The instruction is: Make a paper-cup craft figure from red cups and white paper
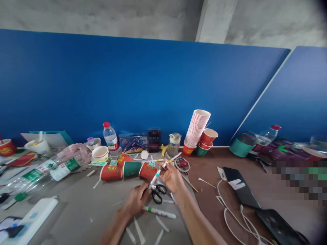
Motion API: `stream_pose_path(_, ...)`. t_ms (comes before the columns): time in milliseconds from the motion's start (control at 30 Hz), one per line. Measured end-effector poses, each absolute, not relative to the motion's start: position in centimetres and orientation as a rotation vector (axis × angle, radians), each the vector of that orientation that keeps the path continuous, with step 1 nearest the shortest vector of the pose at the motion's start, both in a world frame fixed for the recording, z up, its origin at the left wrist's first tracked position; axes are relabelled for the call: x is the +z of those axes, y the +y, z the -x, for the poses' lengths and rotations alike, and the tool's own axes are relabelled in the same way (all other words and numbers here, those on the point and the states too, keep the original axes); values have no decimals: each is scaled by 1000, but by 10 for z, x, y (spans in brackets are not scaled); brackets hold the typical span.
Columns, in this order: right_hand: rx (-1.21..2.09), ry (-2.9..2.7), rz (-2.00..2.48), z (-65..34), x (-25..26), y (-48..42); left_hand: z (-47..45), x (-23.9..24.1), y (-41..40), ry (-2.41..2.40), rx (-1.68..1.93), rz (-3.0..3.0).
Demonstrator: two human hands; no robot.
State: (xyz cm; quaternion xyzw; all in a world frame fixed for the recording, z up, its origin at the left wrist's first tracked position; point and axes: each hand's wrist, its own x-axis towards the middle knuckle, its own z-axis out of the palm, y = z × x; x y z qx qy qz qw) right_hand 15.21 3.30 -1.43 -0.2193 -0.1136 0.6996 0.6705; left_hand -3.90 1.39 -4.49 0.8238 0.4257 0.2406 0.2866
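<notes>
A white marker with a teal band (155, 178) slants between my two hands. My left hand (138, 200) is closed around its lower end. The fingers of my right hand (172, 177) pinch near its upper end; whether a cap is separate there is too small to tell. Black-handled scissors (156, 198) lie just under the marker, between the hands. Closer to me, a green-tipped white marker (163, 213) rests on the grey mat (102, 211). Behind the hands lies a row of red and green paper cups (131, 169) on their sides.
Paper strips (139, 231) are scattered in front. At the back stand a water bottle (110, 137), a glass jar (174, 144) and a tall leaning cup stack (197, 127). On the right are a white cable (226, 217) and a black phone-like slab (241, 187). Plastic bottles (35, 175) lie left.
</notes>
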Motion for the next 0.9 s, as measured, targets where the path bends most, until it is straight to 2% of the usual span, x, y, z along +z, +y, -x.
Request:
stream_pose_path(600, 1409, -547, 635, -145, -18, 29, 36, -42, 13, 1208, 560, -2190)
stream_pose_path(900, 1186, -720, 813, -144, -26, 31, 37, -45, 15, 1213, 623, -2148)
